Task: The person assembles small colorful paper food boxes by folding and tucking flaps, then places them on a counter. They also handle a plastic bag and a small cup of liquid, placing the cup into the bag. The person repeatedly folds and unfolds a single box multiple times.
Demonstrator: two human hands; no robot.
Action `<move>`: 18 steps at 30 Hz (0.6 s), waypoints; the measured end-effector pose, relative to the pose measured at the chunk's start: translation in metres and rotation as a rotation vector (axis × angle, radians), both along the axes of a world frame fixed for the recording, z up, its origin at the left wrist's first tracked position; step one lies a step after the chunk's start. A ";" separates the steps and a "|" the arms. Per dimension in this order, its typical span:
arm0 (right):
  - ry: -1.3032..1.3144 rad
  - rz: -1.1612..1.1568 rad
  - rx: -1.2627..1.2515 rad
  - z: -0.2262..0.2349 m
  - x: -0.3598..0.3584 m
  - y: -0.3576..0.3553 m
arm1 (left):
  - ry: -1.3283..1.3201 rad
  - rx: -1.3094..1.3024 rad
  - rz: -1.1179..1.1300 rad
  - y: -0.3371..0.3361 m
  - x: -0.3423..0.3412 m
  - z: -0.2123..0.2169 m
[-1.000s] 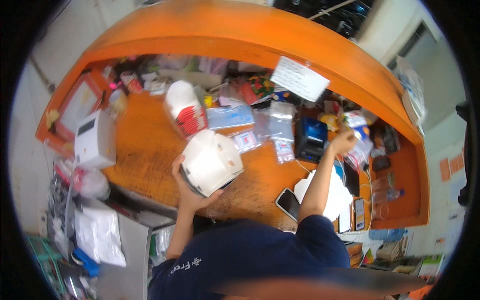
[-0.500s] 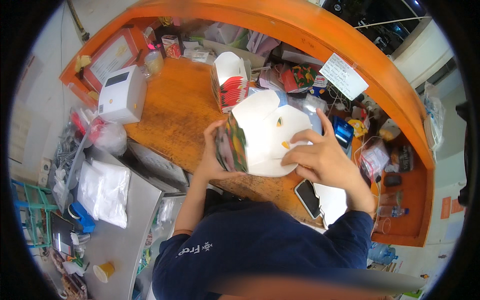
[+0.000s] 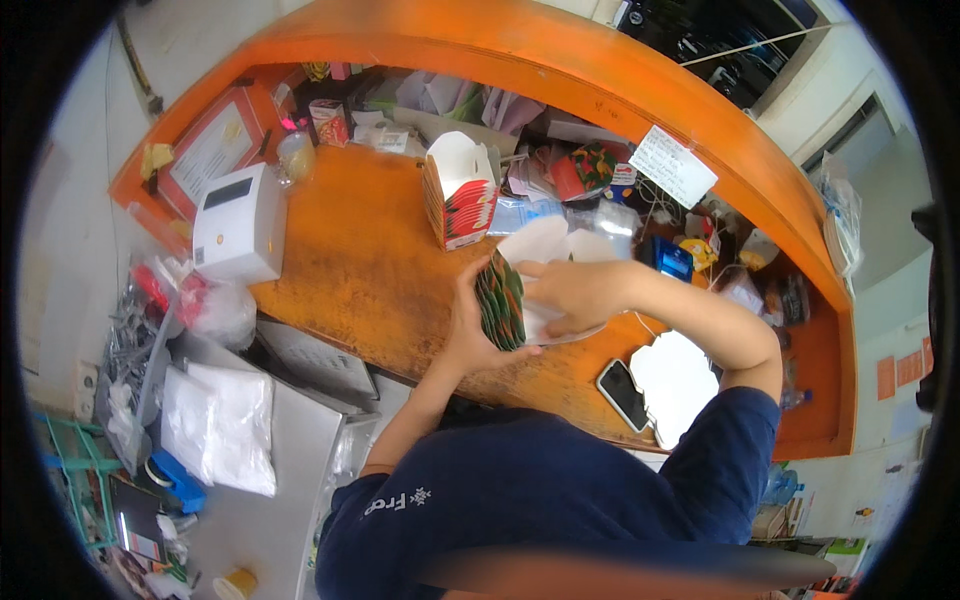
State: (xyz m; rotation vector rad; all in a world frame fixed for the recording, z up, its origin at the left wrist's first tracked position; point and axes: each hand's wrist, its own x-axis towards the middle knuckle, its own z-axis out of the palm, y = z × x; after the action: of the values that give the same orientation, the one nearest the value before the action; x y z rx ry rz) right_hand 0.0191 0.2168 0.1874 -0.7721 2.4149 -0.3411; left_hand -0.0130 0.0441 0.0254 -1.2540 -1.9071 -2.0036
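Observation:
My left hand (image 3: 478, 325) is wrapped round the side of a nested stack of paper food boxes (image 3: 500, 300), green and red patterned outside and white inside. The stack tilts with its mouth toward the right. Inside that mouth is my right hand (image 3: 572, 290), its fingers spread against the white inner walls; parts of the fingers are hidden by the flaps. Just beyond, another stack of paper boxes (image 3: 466, 205), red patterned with white flaps up, stands upright on the wooden counter (image 3: 350, 270).
White cardboard blanks (image 3: 678, 375) lie at the right beside a phone (image 3: 622, 393). A white printer (image 3: 238, 222) stands at the left. Plastic bags (image 3: 218, 425) rest on the metal side table (image 3: 262, 520). The orange counter ledge (image 3: 480, 42) curves round the back, with clutter below it.
My right hand has moved from the box's right-hand flaps into its mouth. The held stack has shifted lower and turned, showing several nested edges. The view has shifted slightly.

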 end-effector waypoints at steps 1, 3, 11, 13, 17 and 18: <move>-0.020 0.008 0.021 -0.010 -0.005 0.000 | 0.010 0.009 0.003 0.000 -0.002 -0.001; -0.038 -0.018 -0.012 -0.025 -0.013 0.001 | -0.014 0.021 0.026 0.001 -0.005 -0.003; -0.068 -0.128 -0.017 -0.048 -0.024 -0.003 | -0.119 0.072 -0.002 0.008 -0.011 0.001; -0.009 -0.152 -0.067 -0.045 -0.021 -0.005 | -0.201 0.119 -0.043 0.010 -0.005 0.001; 0.099 -0.361 -0.576 -0.024 0.011 0.006 | -0.241 0.197 -0.124 0.023 0.020 0.003; 0.221 -0.406 -0.736 -0.019 0.032 0.020 | -0.270 0.220 -0.164 0.032 0.027 0.002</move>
State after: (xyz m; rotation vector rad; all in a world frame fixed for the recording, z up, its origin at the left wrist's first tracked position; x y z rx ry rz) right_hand 0.0513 0.2371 0.1686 -0.6161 2.6485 -1.4244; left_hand 0.0142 0.0760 0.0274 -1.1667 -1.6678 -2.5009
